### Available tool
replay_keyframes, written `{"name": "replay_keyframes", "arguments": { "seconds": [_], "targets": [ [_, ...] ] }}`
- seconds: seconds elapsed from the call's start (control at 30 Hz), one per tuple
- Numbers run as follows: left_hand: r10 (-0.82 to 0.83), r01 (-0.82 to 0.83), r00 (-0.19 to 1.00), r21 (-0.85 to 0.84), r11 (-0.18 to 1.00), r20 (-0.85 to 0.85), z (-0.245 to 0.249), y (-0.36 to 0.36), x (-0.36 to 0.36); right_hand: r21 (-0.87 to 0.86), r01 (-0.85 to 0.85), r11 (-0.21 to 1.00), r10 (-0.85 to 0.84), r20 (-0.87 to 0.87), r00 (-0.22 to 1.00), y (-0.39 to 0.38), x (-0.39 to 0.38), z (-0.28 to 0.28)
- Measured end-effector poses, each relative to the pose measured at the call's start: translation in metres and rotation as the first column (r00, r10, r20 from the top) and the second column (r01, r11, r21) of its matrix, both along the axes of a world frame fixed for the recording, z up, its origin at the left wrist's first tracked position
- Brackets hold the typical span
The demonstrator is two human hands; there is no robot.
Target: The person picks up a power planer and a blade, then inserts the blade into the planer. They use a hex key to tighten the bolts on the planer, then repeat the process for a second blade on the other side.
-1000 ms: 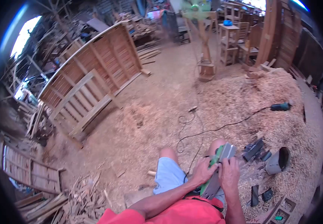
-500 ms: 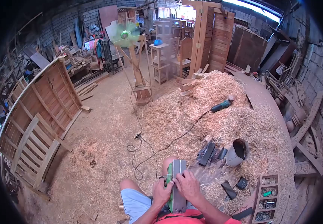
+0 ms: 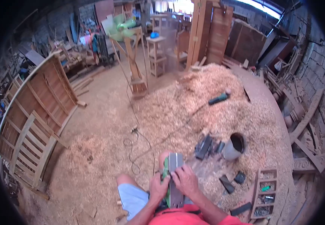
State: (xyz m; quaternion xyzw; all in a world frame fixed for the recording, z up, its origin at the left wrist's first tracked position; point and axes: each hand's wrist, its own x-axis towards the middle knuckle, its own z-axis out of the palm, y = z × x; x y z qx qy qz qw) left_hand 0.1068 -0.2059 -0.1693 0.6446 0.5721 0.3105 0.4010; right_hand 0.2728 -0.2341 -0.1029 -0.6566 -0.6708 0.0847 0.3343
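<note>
A green electric planer lies on my lap with its long grey sole facing up. My left hand is closed on the planer's green body along its left side. My right hand grips the other edge, its thumb and fingertips pressing on the sole near the middle. Both thumbs come close together over the planer. What the fingers touch underneath is hidden.
Wood shavings are heaped ahead, with a green power tool on top and its cord trailing. Right of me are a metal can, dark blocks and a compartmented wooden tray. A fan stands ahead; a slatted wooden frame leans left.
My view has shifted slightly, so the surroundings sit a little up and left. Both hands keep their hold on the planer, with the right fingers barely moved. The fan head has turned.
</note>
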Motion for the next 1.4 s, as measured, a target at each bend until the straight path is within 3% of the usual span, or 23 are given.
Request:
{"name": "replay_keyframes", "arguments": {
  "seconds": [0.17,0.5,0.7,0.8,0.97,1.1,1.3,1.37,1.4],
  "targets": [
    [0.029,-0.028,0.999,-0.036,0.999,0.034,0.029,-0.005,0.004,-0.021,-0.019,1.000,0.019,-0.019,1.000,-0.008,0.012,-0.015],
    [0.075,-0.075,0.997,0.041,0.996,0.008,0.027,-0.008,0.006,-0.071,0.008,0.997,-0.021,-0.180,0.984,-0.008,0.015,-0.013],
    [0.053,-0.053,0.999,0.023,0.998,0.003,0.028,-0.009,0.005,-0.117,-0.032,0.993,0.016,-0.140,0.990,-0.009,0.021,-0.014],
    [0.061,-0.062,0.998,0.045,0.997,0.022,0.028,-0.010,0.006,-0.038,-0.008,0.999,0.001,-0.172,0.985,-0.014,0.019,-0.005],
    [0.060,-0.060,0.998,-0.005,0.998,-0.010,0.029,-0.012,0.005,-0.131,-0.018,0.991,-0.017,-0.267,0.964,-0.015,0.035,-0.033],
    [0.054,-0.054,0.998,0.002,0.999,-0.022,0.030,-0.012,0.005,-0.129,-0.010,0.992,-0.038,-0.367,0.930,-0.014,0.033,-0.024],
    [0.073,-0.068,0.996,0.088,0.994,-0.046,0.018,-0.011,0.005,-0.248,0.001,0.969,-0.098,-0.381,0.919,-0.016,0.034,-0.025],
    [0.052,-0.047,0.995,0.057,0.997,-0.090,0.021,-0.014,0.003,-0.173,-0.020,0.985,-0.032,-0.291,0.956,-0.017,0.040,-0.038],
    [0.048,-0.044,0.994,0.041,0.998,-0.097,0.025,-0.014,0.003,-0.257,-0.037,0.966,-0.070,-0.395,0.916,-0.014,0.045,-0.044]
  ]
}}
